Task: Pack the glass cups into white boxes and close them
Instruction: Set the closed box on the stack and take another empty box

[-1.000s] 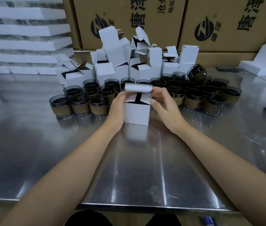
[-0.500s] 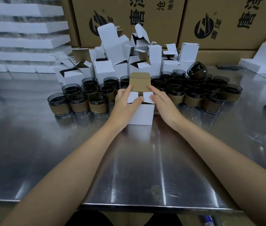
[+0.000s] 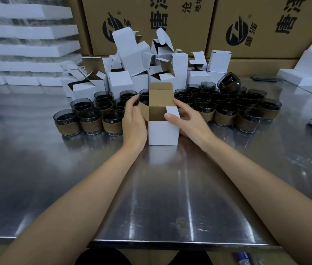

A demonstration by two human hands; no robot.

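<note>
- The small white cardboard box (image 3: 162, 132) stands upright on the steel table (image 3: 36, 178), directly ahead of you, its top open, brown inner lid flap (image 3: 160, 96) raised at the far edge and pointing up.
- Your left hand (image 3: 133, 123) lies flat against the box's left wall, fingers loosely extended toward the left side flap; it steadies rather than grips.
- Your right hand (image 3: 186, 122) cups the right wall, thumb on the near right corner beside the white side flap, fingers curled behind; a light hold on the box, nothing else in it.
- The box sits between both hands, touching each. Whether a cup is inside cannot be told.
- The dark glass cups with brown paper sleeves (image 3: 91, 122) stand in rows just beyond the box, spreading left and right; the nearest on either side are about equally close to each hand. One cup (image 3: 228, 85) lies tilted atop the right group.
- Further off: a heap of open white boxes (image 3: 124, 73), then printed brown cartons (image 3: 170, 25).
</note>
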